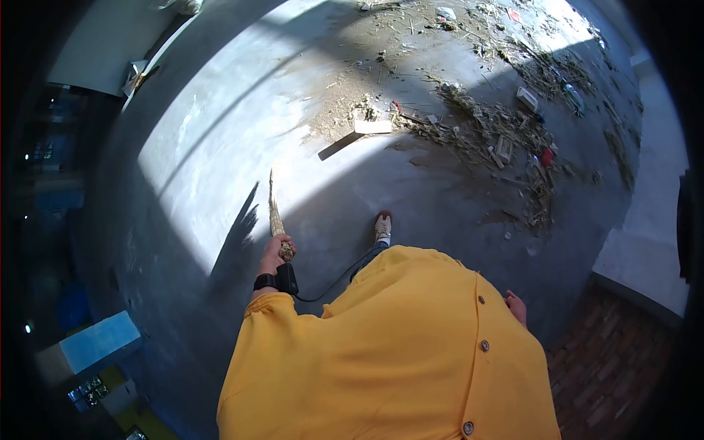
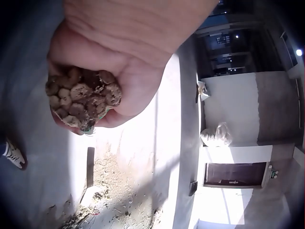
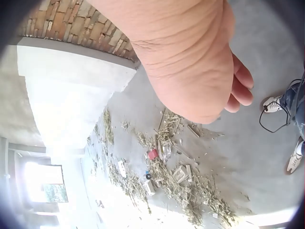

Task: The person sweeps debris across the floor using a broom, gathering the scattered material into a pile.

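Note:
At the left of the head view, the left hand [image 1: 273,255] grips a pale bundle of stalks [image 1: 275,214] that points away from the body. In the left wrist view the fingers of the left hand [image 2: 128,71] wrap round the bundle, whose round cut ends [image 2: 78,98] face the camera, with a bit of green beside them. The right hand [image 1: 516,306] hangs by the yellow shirt. Its fingers hang loosely curled in the right wrist view, where no object shows in the right hand [image 3: 200,71].
Straw litter [image 1: 477,114] lies scattered over the grey floor, with a white block [image 1: 372,127], a red scrap [image 1: 546,156] and plastic bits among it. A low pale ledge [image 1: 638,275] and brick paving [image 1: 612,359] lie to the right. A blue-topped block [image 1: 100,342] stands at left.

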### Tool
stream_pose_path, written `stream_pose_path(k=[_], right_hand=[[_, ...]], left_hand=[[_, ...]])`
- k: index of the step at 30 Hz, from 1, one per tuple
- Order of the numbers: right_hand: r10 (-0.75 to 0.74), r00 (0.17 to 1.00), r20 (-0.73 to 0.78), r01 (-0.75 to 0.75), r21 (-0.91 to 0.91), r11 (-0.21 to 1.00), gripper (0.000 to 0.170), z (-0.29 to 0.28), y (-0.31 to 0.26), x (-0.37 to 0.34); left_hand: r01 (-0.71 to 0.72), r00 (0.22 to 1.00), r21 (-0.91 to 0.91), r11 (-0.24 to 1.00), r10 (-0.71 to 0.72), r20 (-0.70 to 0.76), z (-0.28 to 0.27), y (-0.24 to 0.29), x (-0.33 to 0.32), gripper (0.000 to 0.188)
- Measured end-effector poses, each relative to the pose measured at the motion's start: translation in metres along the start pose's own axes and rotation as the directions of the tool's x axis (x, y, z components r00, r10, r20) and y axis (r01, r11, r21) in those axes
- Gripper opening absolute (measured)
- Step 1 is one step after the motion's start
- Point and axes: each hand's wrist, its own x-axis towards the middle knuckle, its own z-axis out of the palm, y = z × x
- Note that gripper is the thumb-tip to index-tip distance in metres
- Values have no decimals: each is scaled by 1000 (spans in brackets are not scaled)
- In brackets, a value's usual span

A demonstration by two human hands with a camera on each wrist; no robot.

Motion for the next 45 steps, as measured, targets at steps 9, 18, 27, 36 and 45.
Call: stream_pose_path(k=[9,18,27,36,45], right_hand=[[27,987,-160,-41,-85,995,32,-9,66,-47],[180,961,-211,-181,16,983,32,-7,150,-56],[171,974,-146,-138,215,967,33,37,86,-32],[125,990,-71,-107,217,970,32,89,-4,-21],[61,996,-63,-52,126,991,33,82,-34,-23]], left_hand=[[75,981,579,812,-165,104,165,-65,50,7],[56,866,625,779,-349,358,286,-20,11,8],[-192,881,734,651,-215,421,207,0,-19,12],[-37,967,529,848,-104,234,97,14,-38,9],[77,982,404,912,-138,125,97,1,-17,6]])
